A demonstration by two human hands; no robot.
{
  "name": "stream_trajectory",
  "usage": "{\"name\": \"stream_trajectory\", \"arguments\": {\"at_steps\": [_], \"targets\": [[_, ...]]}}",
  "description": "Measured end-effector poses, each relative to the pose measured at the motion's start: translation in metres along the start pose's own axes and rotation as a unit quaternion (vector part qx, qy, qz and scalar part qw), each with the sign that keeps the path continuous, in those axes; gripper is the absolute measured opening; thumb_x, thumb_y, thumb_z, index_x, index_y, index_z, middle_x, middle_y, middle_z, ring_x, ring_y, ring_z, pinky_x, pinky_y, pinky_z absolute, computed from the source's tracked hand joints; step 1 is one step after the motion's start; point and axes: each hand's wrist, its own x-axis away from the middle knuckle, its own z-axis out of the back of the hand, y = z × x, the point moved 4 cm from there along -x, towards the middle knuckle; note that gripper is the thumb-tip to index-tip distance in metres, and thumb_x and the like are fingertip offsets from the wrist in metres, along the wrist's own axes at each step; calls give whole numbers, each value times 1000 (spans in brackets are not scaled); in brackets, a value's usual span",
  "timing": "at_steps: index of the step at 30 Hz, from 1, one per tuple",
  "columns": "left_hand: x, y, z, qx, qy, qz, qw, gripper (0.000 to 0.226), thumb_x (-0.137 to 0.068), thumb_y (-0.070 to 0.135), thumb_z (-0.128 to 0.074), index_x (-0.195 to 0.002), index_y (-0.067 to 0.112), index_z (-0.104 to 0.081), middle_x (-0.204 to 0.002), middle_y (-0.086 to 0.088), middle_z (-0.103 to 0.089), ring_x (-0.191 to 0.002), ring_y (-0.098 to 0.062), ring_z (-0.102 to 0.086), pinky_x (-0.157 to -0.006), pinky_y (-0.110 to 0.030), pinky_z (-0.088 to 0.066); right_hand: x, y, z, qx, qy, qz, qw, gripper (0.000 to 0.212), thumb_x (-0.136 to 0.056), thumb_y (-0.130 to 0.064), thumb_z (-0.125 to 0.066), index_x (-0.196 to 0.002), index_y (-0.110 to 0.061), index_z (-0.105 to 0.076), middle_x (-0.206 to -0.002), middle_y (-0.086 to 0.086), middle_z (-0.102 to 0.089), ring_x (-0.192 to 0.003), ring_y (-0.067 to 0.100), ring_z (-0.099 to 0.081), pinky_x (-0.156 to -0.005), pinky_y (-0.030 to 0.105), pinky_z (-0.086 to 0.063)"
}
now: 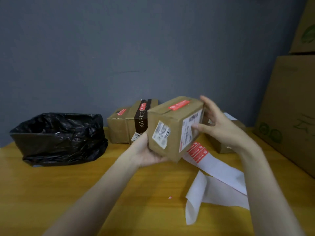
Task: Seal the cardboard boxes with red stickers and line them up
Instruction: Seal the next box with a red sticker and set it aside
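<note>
Yellow table point(68, 193) with black bag point(59, 138), small stickered box point(117, 130), black-taped box point(141, 118), white sticker sheets point(218, 169), perhaps another box point(219, 143).

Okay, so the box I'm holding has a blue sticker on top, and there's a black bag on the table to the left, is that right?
Not quite. The sticker on top of the box is red, not blue, as the head view shows. The black bag is indeed on the table to the left.
</note>
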Motion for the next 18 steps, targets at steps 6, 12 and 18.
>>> {"name": "stream_trajectory", "arguments": {"at_steps": [6,12,18], "targets": [[-26,17,-60,31,-9,-66,997,43,-94,48,-41,-105,14,-66,-102,-14,-71,-96,-29,-62,-80,-46,-49,-6,-2,-1,-101,80,-1,992,51,-87,-54,-37,-136,-39,-35,-136,-15,-48,-120,0,-48,-96,26,-43],[-67,24,-75,-115,109,-189,969,36,-101,37,-35,-131,23,-50,-120,-7,-64,-107,-23,-62,-88,-43,-53,-12,26,0,-108,142,2,984,46,-92,-45,-42,-136,-37,-33,-113,-22,-56,-109,1,-56,-91,25,-50],[-65,42,-77,-301,188,-205,912,43,-101,40,-29,-115,11,-58,-108,4,-63,-91,-14,-58,-79,-27,-46,-14,57,0,-46,200,-1,979,43,-95,-36,-47,-138,-31,-39,-126,-9,-55,-118,8,-52,-97,36,-48]]}}
